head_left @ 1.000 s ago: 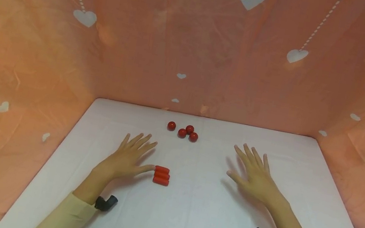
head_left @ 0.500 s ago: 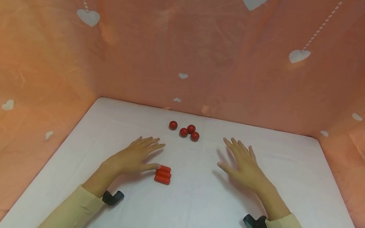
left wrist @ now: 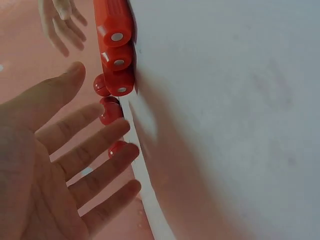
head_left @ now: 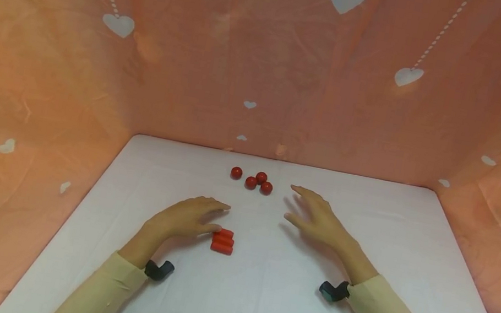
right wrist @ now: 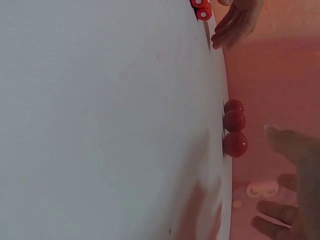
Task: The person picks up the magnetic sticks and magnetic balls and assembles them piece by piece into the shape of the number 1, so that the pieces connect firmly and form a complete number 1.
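Note:
Three short red rods lie side by side on the white table, left of centre in the head view. Pale round spots mark the ends of the rods in the left wrist view. My left hand hovers just left of them, its thumb tip overlapping the farthest rod from above. The left wrist view shows a gap between this thumb and the rods. Several shiny red balls sit farther back. To their right, my right hand is held above the table, fingers extended and thumb apart, holding nothing.
The white tabletop has its far edge just behind the balls. Orange cloth with white hearts hangs at the back and both sides. Each wrist carries a small black camera, such as the left one.
My right hand has moved left, nearer the balls, and turned onto its side. My left hand has shifted slightly right and turned too. Rods and balls have stayed in place.

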Demonstrator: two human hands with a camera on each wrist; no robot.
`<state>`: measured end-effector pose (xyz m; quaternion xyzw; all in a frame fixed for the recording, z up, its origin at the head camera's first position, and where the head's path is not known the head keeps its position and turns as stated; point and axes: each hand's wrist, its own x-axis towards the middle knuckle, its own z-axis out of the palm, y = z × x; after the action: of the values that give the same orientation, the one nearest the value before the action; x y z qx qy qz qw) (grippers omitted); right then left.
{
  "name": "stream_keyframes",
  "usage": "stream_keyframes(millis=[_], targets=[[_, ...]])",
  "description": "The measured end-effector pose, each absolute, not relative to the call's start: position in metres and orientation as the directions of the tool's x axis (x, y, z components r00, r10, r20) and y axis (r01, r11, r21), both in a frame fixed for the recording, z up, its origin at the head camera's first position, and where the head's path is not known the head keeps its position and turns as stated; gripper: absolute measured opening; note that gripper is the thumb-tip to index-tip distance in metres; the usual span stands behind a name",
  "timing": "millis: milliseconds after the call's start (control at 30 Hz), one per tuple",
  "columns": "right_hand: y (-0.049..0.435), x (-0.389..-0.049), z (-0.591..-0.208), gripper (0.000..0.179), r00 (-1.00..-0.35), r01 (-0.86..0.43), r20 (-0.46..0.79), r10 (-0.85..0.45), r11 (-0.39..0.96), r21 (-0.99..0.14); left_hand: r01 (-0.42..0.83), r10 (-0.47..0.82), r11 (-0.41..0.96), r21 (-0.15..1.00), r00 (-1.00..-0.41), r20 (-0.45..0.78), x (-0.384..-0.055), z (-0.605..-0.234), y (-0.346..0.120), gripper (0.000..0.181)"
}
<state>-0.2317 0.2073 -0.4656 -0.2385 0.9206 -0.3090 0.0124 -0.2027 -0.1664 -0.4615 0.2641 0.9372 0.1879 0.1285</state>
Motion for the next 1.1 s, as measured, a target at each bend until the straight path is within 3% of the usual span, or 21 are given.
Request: stream_keyframes(millis=[400, 833, 1100], targets=[[0.186, -0.253, -0.472, 0.063, -0.886, -0.43, 0.156, -0.438, 0.646, -0.631, 0.513, 0.598, 0.75, 0.418, -0.795, -0.097, -0.205, -0.465, -0.164, 0.029], [0.166, -0.271, -0.478, 0.053, -0.895, -0.403, 0.173, -0.412, 0.58, -0.707, 0.523, 0.615, 0.733, 0.436, -0.783, -0.094, -0.205, -0.462, -0.16, 0.013], [0.157, -0.279, -0.482, 0.051, -0.93, -0.32, 0.121, -0.346, 0.606, -0.728, 0.527, 0.615, 0.738, 0.422, -0.783, -0.098, -0.204, -0.462, -0.159, 0.011]])
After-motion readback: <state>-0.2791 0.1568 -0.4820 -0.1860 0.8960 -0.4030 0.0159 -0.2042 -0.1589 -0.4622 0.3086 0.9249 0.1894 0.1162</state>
